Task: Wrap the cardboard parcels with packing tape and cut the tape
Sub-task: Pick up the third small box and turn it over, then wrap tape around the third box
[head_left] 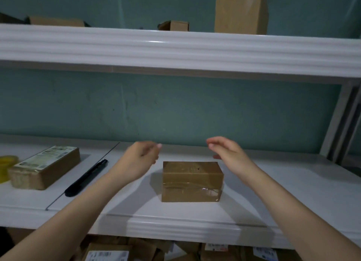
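Hovering empty and spread apart, the left hand [139, 156] and right hand [227, 153] flank the small brown tape-wrapped cardboard parcel [192, 180] sitting on the white desk [273, 198], near a black utility knife [86, 177].

A white shelf [293, 192] spans the view, backed by a teal wall [175, 108]. Above it runs an upper white shelf [175, 48] carrying an open tall carton [241, 12] toward its right end, a small open box [175, 25] near its middle and a flat box [56, 21] toward its left end.
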Demonstrator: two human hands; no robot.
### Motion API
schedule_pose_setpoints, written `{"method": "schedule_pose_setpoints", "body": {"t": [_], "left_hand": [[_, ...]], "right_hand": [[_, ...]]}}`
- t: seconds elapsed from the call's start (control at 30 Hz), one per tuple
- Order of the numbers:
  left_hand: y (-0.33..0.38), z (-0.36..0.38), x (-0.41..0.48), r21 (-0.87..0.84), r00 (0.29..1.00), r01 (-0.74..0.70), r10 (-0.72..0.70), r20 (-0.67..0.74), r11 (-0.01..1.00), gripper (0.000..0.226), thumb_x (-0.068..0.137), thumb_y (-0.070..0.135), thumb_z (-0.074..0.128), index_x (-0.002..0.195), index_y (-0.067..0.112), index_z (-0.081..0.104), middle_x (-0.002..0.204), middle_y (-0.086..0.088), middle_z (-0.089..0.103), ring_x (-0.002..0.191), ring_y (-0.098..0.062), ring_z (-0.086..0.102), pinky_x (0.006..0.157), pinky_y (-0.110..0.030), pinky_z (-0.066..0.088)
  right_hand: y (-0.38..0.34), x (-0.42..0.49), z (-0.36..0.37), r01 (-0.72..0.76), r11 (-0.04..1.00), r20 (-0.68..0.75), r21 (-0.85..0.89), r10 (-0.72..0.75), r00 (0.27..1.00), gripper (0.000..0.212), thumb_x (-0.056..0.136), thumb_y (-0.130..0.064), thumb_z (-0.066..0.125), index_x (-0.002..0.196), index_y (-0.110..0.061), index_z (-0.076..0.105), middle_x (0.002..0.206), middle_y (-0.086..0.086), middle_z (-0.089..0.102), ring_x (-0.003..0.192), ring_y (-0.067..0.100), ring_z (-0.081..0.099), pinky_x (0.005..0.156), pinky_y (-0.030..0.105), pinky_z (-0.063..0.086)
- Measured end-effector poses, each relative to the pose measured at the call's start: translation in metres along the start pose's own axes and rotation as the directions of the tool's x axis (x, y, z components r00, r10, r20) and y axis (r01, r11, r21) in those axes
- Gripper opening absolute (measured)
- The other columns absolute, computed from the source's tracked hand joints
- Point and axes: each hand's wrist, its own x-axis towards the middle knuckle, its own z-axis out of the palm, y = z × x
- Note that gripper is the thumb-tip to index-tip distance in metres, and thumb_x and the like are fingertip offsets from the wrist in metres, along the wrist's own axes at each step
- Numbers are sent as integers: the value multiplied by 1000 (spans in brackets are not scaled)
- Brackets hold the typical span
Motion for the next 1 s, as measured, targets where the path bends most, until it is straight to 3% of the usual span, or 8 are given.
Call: {"method": "schedule_pose_setpoints", "body": {"t": [0.07, 0.2, 0.37, 0.43, 0.57, 0.73, 0.9, 1.0], "left_hand": [[5, -9, 4, -172, 998, -17, 6, -66, 985, 10, 93, 26, 56, 93, 19, 62, 82, 2, 69, 80, -13, 67, 75, -31, 53], [7, -38, -12, -281, 967, -142, 73, -243, 949, 23, 90, 6, 59, 106, 23, 58, 95, 2, 66, 90, -7, 63, 81, -12, 48], [-8, -95, -61, -107, 918, -132, 81, -388, 985, 30, 92, 7, 56, 104, 34, 55, 103, -1, 65, 98, -13, 62, 83, -24, 50], [-21, -124, -81, -61, 894, -69, 35, -447, 996, 26, 93, 7, 55, 106, 29, 56, 104, -5, 66, 100, -19, 63, 86, -33, 52], [-49, -185, -123, -47, 823, 56, -73, -564, 997, 21, 92, 6, 55, 110, 18, 56, 101, -6, 66, 97, -19, 63, 93, -45, 51], [-89, -253, -167, -68, 723, 133, -143, -676, 989, 22, 90, 18, 59, 112, 16, 57, 93, -5, 71, 93, -19, 67, 92, -46, 51], [-152, -318, -190, -15, 729, 190, -151, -668, 982, 20, 88, 24, 62, 109, 21, 60, 98, -5, 71, 96, -16, 66, 92, -43, 51], [-195, -350, -190, -13, 755, 245, -200, -624, 969, 17, 89, 24, 62, 107, 26, 61, 98, -2, 69, 95, -15, 64, 93, -38, 50]], "right_hand": [[-20, 2, 12, 105, 992, 15, 64, -106, 994, 17, 93, -10, 52, 94, -24, 62, 92, -10, 63, 87, 4, 58, 78, 22, 48], [-53, 6, 44, 239, 956, 61, 170, -252, 966, 25, 93, -6, 50, 89, -27, 63, 95, -4, 65, 87, 9, 61, 60, 15, 50], [-91, 8, 106, 306, 899, 144, 314, -364, 920, 27, 89, -3, 53, 74, -23, 61, 76, -4, 65, 71, 4, 61, 54, 16, 49], [-103, 4, 139, 296, 886, 218, 356, -387, 896, 28, 89, -1, 53, 72, -22, 60, 72, -2, 63, 66, 2, 59, 55, 17, 48], [-118, -4, 205, 258, 888, 328, 380, -390, 861, 25, 88, -2, 54, 71, -20, 60, 77, 5, 64, 72, 15, 58, 67, 26, 46], [-135, -2, 289, 217, 902, 386, 373, -363, 848, 19, 86, -10, 58, 71, -20, 65, 77, -3, 69, 72, 6, 61, 68, 16, 46], [-144, 7, 380, 243, 929, 411, 280, -345, 844, 18, 86, -9, 59, 72, -19, 64, 77, 0, 66, 67, 5, 56, 59, 9, 42], [-150, 20, 426, 191, 937, 401, 293, -302, 865, 16, 86, -4, 59, 75, -15, 65, 79, 5, 67, 72, 12, 58, 62, 13, 45]]}}
